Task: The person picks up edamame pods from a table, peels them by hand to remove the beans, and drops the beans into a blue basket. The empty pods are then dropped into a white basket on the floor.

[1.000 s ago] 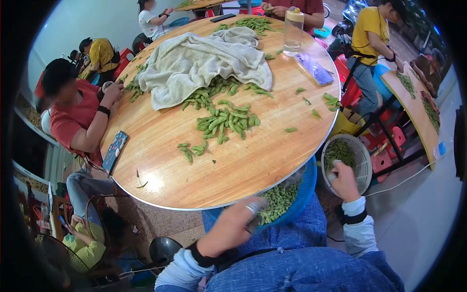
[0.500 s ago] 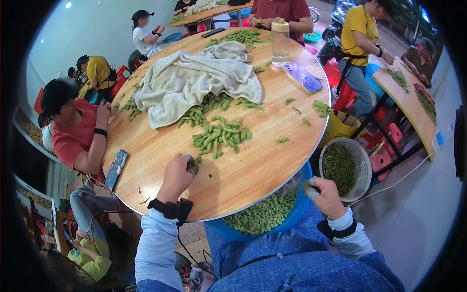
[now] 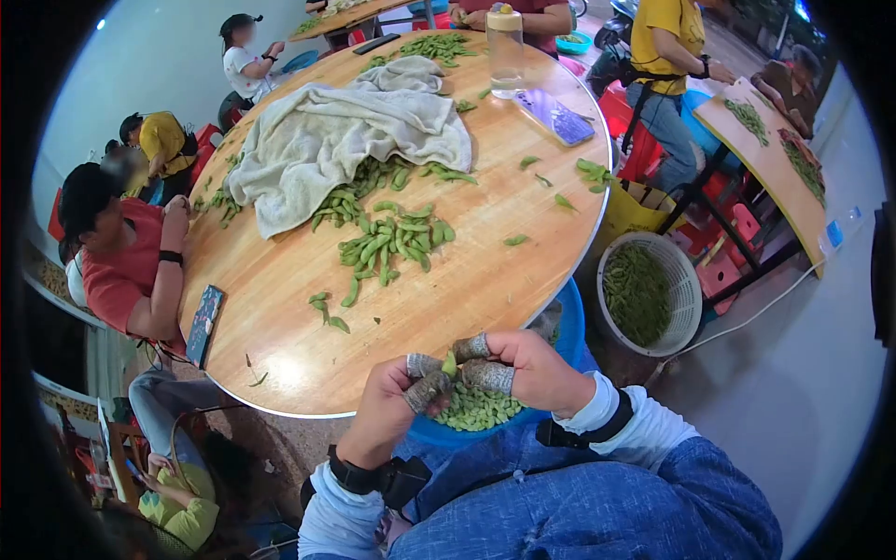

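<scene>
Both our hands meet just off the near edge of the table (image 3: pixel 448 299), right above the blue basin (image 3: pixel 571 329) that sits under that edge. The left hand (image 3: pixel 387 420) and the right hand (image 3: pixel 537 373) each pinch one end of a single green pod (image 3: pixel 451 364), so each grip is narrow and closed on that pod, with taped fingertips (image 3: pixel 485 376) bearing on it. Below lies a heap of pale shelled beans (image 3: pixel 476 409) in the basin; to our right, on the floor and well apart from the hands, a white basket (image 3: pixel 691 289) holds dark green pods or shells, and we cannot tell which. As we judge it, the step in hand is splitting this pod. To do it well we should hold it directly over the basin so nothing drops past the rim. We would press along the seam with the thumbs instead of tearing across it, and let the tape take the rubbing. A firm, short squeeze seems enough; a hard one might shoot a bean over the side. Farther up the table wait a loose pile of pods (image 3: pixel 387 241) and a grey towel (image 3: pixel 345 140) that covers more of them. A person in a red shirt (image 3: pixel 117 271) sits at the left edge.
</scene>
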`<control>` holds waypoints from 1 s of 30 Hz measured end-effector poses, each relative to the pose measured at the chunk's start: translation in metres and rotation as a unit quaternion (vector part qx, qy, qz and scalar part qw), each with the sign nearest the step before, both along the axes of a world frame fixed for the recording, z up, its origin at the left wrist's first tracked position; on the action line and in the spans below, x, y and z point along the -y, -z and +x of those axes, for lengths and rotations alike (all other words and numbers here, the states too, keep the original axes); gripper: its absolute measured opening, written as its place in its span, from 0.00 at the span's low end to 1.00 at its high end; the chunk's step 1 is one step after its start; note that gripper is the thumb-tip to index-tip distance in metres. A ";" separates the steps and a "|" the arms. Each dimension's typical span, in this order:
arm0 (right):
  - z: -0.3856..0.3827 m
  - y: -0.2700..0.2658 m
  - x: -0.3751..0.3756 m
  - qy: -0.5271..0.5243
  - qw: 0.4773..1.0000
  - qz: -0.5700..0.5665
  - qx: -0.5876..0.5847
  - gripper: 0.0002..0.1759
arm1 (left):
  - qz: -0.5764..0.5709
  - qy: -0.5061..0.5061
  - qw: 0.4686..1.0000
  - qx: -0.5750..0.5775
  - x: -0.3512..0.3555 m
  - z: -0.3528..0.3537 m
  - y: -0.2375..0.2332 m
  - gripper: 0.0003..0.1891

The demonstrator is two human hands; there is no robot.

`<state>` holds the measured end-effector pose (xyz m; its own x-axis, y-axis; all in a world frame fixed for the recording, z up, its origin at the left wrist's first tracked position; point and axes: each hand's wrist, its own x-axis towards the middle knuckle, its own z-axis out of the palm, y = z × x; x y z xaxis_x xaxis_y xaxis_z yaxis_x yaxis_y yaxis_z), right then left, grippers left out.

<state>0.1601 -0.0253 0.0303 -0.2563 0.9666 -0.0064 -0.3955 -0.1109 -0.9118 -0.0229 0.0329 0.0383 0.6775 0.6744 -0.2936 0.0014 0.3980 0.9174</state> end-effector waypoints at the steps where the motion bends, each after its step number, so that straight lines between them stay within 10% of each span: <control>1: 0.001 0.000 0.002 0.005 1.000 -0.003 0.020 0.10 | -0.021 -0.005 0.999 0.023 0.002 -0.001 0.003 0.04; 4: 0.005 0.003 0.008 0.011 0.998 -0.015 0.063 0.08 | -0.017 0.011 1.000 0.013 0.009 0.002 0.007 0.15; 19: 0.000 0.015 0.016 0.046 0.996 -0.040 0.064 0.05 | -0.005 0.005 1.000 -0.013 0.019 0.008 0.011 0.07; 22: -0.002 0.016 0.016 0.077 0.995 -0.023 0.060 0.05 | 0.175 -0.040 0.981 -0.070 0.027 0.015 0.017 0.07; 25: -0.003 0.019 0.017 0.089 0.993 -0.001 0.076 0.06 | 0.509 -0.007 0.826 -0.243 0.031 0.018 0.009 0.08; 28: -0.001 0.023 0.017 0.059 0.996 -0.020 0.065 0.07 | 0.572 -0.018 0.792 -0.211 0.032 0.015 0.019 0.07; 30: 0.000 0.024 0.016 0.029 0.998 -0.053 -0.012 0.08 | 0.480 -0.031 0.865 -0.143 0.034 0.017 0.020 0.07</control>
